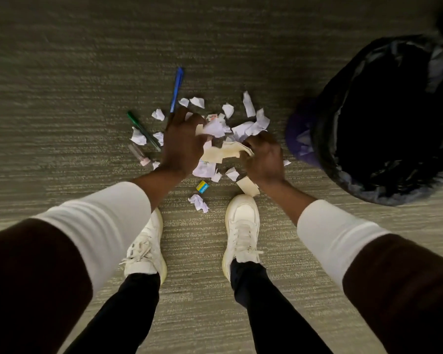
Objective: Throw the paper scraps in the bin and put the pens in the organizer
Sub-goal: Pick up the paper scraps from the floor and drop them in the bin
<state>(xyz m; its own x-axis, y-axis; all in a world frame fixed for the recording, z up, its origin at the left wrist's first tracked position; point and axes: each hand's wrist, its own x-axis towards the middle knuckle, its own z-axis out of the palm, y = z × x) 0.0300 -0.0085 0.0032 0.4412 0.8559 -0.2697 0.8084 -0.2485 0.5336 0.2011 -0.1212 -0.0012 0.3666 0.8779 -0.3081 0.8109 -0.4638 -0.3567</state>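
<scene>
**Both hands down in the paper scraps**

From above, the left hand (182, 144) and right hand (262, 159) are each closed on paper scraps (251, 127) strewn over the carpet (62, 98). A blue pen (176, 89) and a green pen (143, 131) lie just left of them. The black-lined bin (384, 118) stands to the right.

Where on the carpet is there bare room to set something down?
Free: carpet left of the green pen and beyond the blue pen; also between the shoes. Crowded: paper scraps around both hands, up to the bin.
</scene>
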